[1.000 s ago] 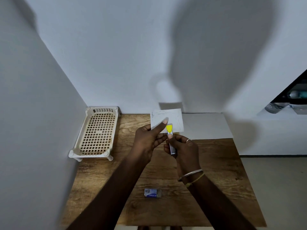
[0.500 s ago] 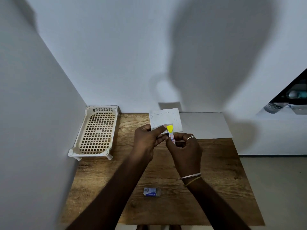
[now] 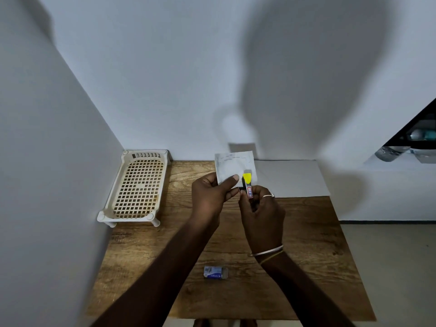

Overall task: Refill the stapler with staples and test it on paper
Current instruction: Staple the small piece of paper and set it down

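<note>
My left hand (image 3: 210, 197) pinches the white paper (image 3: 232, 167) up over the wooden table (image 3: 306, 244). My right hand (image 3: 262, 213) grips the little stapler (image 3: 248, 185), its yellow tip touching the paper's edge. The staple box (image 3: 215, 272) lies near me, between my arms.

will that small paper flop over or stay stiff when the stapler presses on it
Probably holds stiff: the paper stands upright though the left hand pinches only its lower edge. Being small and thin, it is likely light, so it may twist when the stapler in the right hand bites near its corner.
</note>
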